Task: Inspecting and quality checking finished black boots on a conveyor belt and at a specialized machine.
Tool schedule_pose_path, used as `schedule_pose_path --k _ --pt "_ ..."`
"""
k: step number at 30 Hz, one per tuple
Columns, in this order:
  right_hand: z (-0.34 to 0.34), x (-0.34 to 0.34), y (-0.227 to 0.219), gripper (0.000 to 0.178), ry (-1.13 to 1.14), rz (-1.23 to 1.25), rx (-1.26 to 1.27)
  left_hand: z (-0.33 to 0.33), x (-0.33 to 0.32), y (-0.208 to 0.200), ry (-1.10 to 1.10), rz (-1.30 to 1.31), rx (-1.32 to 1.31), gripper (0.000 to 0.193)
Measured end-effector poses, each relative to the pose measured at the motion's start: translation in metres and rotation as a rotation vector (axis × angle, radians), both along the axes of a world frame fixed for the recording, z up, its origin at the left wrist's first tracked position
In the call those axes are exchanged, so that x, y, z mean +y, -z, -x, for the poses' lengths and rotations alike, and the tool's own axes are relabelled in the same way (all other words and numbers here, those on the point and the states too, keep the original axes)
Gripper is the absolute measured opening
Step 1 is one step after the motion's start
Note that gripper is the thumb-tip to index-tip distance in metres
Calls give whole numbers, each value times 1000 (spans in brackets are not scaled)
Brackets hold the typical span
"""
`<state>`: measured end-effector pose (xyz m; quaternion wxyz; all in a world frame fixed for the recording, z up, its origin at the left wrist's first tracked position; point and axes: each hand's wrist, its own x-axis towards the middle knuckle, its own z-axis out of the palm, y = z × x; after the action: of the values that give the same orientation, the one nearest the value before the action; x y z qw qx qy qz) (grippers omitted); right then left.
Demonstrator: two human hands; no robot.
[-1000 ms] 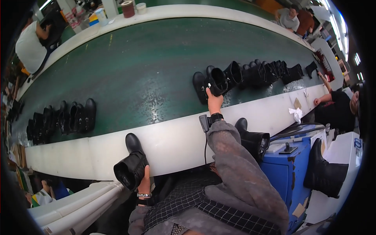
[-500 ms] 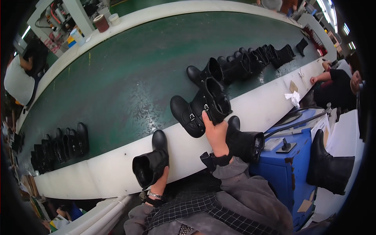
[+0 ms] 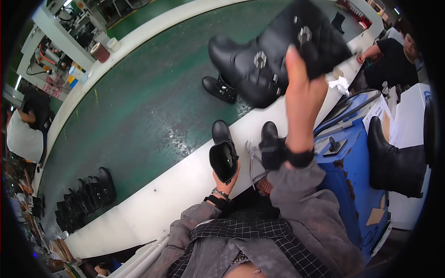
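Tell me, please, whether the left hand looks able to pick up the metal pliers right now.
Probably not yet: the left hand holds a black boot, though nothing appears to block the short way to the metal pliers.

White tissue [image 3: 341,85] near blue cabinet [image 3: 357,143]

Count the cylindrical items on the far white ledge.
3: a red-brown cylinder, a white tub just right of it, and a pale blue cup further left. Others may be hidden.
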<state>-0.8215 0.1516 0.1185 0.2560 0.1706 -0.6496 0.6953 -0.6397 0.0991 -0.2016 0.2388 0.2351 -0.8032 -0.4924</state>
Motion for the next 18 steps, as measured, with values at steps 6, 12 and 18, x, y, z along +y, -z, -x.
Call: schedule_pose_path --k 6,12,18 --pt "158 -19 -47 47 -640 -379 -447 -2 -5 -1 126 63 -25 46" --pt "191 -34 41 29 -512 -441 -824 -5 -6 -33 51 124 27 50" --pt "189 12 126 42 -601 -364 -936 -2 -8 -42 24 60 -84 56"
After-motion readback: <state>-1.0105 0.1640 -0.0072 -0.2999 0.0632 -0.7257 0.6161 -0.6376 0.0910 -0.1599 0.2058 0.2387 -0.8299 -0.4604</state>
